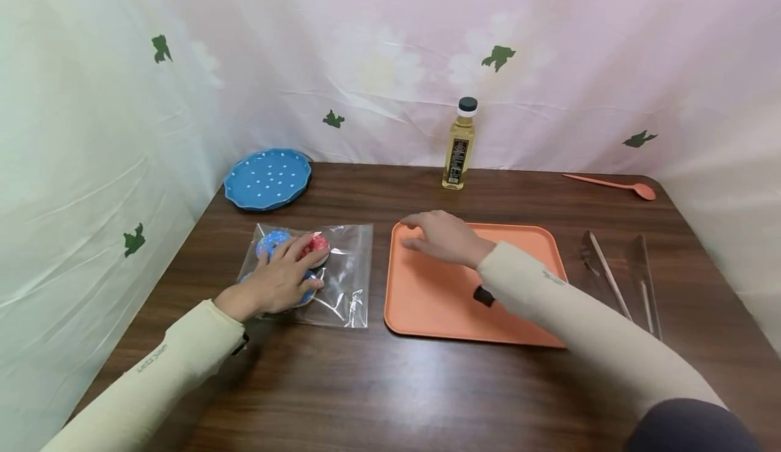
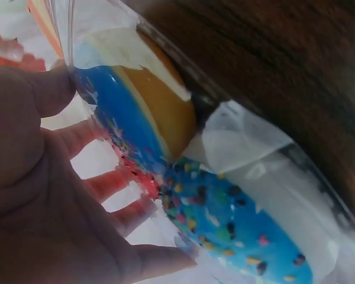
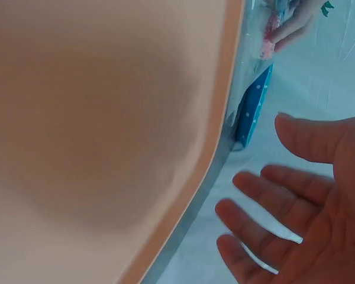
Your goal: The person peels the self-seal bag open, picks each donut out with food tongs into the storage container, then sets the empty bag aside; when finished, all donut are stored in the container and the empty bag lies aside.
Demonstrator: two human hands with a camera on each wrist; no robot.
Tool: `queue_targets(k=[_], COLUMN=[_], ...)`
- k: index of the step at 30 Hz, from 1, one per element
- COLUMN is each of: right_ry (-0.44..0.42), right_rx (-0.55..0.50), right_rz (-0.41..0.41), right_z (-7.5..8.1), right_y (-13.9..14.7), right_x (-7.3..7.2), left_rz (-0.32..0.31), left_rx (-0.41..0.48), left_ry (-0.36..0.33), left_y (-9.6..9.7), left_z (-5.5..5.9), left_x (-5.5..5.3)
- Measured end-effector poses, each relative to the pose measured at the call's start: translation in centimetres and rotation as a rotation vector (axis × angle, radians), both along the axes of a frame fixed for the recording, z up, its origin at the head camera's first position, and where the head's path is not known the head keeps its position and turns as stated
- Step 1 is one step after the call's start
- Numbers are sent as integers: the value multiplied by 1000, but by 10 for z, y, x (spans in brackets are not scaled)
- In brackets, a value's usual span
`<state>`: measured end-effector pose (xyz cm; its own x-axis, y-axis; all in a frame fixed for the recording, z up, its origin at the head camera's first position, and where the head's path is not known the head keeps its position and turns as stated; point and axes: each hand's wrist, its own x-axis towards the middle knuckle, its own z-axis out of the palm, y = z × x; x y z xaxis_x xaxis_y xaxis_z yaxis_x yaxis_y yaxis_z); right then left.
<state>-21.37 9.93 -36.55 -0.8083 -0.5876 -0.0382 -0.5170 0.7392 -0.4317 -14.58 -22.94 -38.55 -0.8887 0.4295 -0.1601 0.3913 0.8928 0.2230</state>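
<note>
A clear zip bag (image 1: pixel 342 276) lies flat on the table with toy-like donuts inside. Two have blue icing, one of them the sprinkled donut (image 2: pixel 231 225), and a third is the red donut (image 1: pixel 317 245). My left hand (image 1: pixel 277 286) rests over the bag with its fingers spread across the donuts, partly covering them. In the left wrist view those fingers lie against the plastic. Over the far left part of an orange tray (image 1: pixel 427 303), my right hand (image 1: pixel 445 235) hovers with loose, slightly bent fingers and nothing in its grasp.
A blue dotted plate (image 1: pixel 268 179) stands at the back left. An oil bottle (image 1: pixel 459 147) is upright near the back edge. At the right lie an orange spoon (image 1: pixel 641 190) and a pair of tongs (image 1: pixel 610 279), the latter beside the tray. Curtains surround the table (image 1: pixel 378 391).
</note>
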Motion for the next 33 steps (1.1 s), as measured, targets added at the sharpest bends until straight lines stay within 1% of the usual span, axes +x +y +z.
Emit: queue_targets(k=[2,6,9,13,17,21,26,30,33], right_ry=[-11,21,31,1,-36,-46,1,47,60], right_rx=[-29,-54,-36,2,49,98,123,121,111], right_rz=[19,38,57,87,114,127,116,109,106], right_z=[-2,-6,-9,-12,-17,-24,-29,-28,-27], right_y=[-15,-39,-54,-72,-86,-93,-97,-100,-101], right_x=[-11,-33,-46,-58,-65,-68,-70,-70,-71], left_rz=[-10,-36,-60,-72,-75,-91,-97,-88,-86], left_rx=[-8,-20,-43,-74,-82,-80,-75,-78,-80], left_ry=[0,-10,-31,-92,-136,-120,-114,-122,-122], left_y=[-1,-2,-3,-5,-7,-8,-9,-10,-11], left_z=[0,3,6,12,15,14,12,11,12], left_x=[-1,-7,-12,-15,-16,-17,-17,-17,-18])
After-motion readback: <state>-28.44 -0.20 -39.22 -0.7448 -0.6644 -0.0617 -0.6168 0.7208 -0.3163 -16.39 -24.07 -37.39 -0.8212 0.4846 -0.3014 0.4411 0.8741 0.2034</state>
